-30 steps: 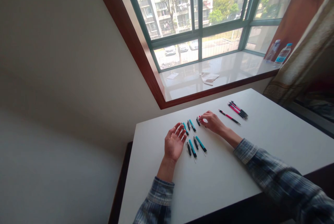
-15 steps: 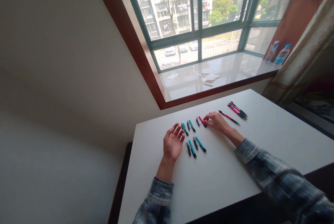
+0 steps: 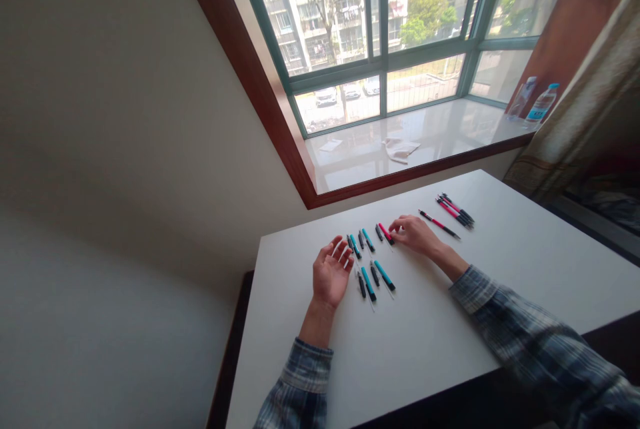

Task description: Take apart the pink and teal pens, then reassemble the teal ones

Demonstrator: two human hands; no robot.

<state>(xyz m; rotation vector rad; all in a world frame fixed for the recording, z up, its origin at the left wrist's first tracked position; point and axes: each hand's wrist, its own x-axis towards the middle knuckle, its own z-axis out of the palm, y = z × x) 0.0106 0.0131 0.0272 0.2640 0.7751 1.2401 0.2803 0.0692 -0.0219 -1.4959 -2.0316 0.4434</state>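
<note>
My left hand (image 3: 332,277) rests palm up on the white table (image 3: 425,329), open, fingers loosely curled and apart. Just right of its fingertips lie blue pen barrels (image 3: 367,284) and black pen parts (image 3: 361,284), with thin white refills beside some of them. My right hand (image 3: 413,234) is palm down with bent fingers, its fingertips closed at the lower end of a red pen barrel (image 3: 385,232). That barrel lies beside a short black pen part (image 3: 379,232). To the right of this hand is a whole red and black pen (image 3: 440,224).
Several more red and black pens (image 3: 455,210) lie grouped near the table's far right. Behind the table, the window sill (image 3: 360,166) holds a crumpled paper (image 3: 400,149) and plastic bottles (image 3: 541,108). A curtain (image 3: 570,96) hangs on the right.
The red pen barrel has shifted slightly left, closer to the short black part, with my right fingertips at it. My left hand has stayed in place.
</note>
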